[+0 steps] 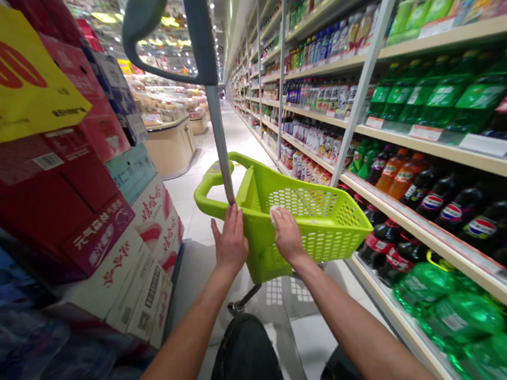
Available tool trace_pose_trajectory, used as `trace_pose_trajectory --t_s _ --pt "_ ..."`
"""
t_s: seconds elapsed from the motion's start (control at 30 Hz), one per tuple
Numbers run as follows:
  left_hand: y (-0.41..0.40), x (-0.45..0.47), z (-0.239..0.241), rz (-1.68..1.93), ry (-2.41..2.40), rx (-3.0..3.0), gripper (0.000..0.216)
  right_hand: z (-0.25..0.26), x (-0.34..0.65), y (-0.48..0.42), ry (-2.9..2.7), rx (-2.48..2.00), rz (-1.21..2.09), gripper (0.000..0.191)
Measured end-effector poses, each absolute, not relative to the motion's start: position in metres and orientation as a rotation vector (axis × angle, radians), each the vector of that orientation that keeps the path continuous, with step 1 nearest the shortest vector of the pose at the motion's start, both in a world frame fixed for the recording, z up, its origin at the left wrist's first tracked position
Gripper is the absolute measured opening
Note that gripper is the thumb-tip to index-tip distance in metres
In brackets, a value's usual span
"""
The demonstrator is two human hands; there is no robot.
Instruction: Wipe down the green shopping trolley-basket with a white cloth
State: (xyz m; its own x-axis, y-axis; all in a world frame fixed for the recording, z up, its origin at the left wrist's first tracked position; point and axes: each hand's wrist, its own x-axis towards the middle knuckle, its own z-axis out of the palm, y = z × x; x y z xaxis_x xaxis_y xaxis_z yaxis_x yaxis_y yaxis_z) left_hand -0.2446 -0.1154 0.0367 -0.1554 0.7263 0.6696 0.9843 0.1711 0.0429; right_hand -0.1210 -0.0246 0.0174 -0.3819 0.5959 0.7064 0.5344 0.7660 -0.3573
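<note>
- Mid-aisle, head view: lime-green perforated plastic basket cart just ahead of dark-trousered knees.
- Hands apart: left hand flat, fingertips at foot of grey metal pole; right hand bunched on small white cloth-like wad at cart's rim.
- Probably best: left steadies, right presses evenly.

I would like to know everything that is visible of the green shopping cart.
The green shopping cart stands upright on the tiled floor, between stacked boxes and bottle shelves. Its body looks like plastic, with a perforated basket angled toward the shelves, a rear loop and a dark caster below. A gray pole rises to a dark handle. The left grip lies open against the pole's foot; the right grip holds a white wad at the near rim.
</note>
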Motion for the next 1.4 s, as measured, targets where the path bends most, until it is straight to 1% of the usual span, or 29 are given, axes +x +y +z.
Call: trace_pose_trajectory --t_s 0.13,0.3,0.53,0.7,0.83,0.93,1.03,1.23,1.4 --pt "-0.1 -0.233 0.04 -0.579 -1.913 -1.759 0.059 0.009 -0.103 -0.016 -2.095 -0.783 0.064 0.041" --pt "-0.093 -0.225 0.037 -0.516 -1.951 -1.759 0.059 -0.005 -0.067 0.001 -2.003 -0.979 0.055 0.039" --pt "-0.086 -0.198 0.03 -0.429 -1.97 -1.856 0.057 -0.014 -0.067 -0.003 -2.106 -0.882 0.032 0.043" --pt "-0.083 -0.186 0.026 -0.437 -2.002 -1.845 0.056 -0.022 -0.045 0.005 -2.018 -0.979 -0.035 0.038" --pt "-0.077 -0.172 0.015 -0.41 -1.963 -1.942 0.055 -0.027 -0.043 0.004 -2.112 -0.932 -0.055 0.04" --pt "-0.076 -0.17 0.009 -0.407 -1.954 -1.946 0.056 -0.029 -0.02 0.012 -2.063 -0.996 -0.045 0.039" --pt "-0.075 -0.166 0.009 -0.408 -1.995 -1.938 0.057 -0.031 0.0 0.016 -1.986 -1.083 -0.063 0.043" --pt "-0.066 -0.147 0.011 -0.386 -1.977 -2.036 0.056 -0.037 -0.008 0.006 -2.09 -0.989 -0.064 0.05" --pt "-0.066 -0.146 0.009 -0.395 -1.985 -2.055 0.057 -0.044 0.048 0.027 -1.978 -1.168 -0.147 0.045"
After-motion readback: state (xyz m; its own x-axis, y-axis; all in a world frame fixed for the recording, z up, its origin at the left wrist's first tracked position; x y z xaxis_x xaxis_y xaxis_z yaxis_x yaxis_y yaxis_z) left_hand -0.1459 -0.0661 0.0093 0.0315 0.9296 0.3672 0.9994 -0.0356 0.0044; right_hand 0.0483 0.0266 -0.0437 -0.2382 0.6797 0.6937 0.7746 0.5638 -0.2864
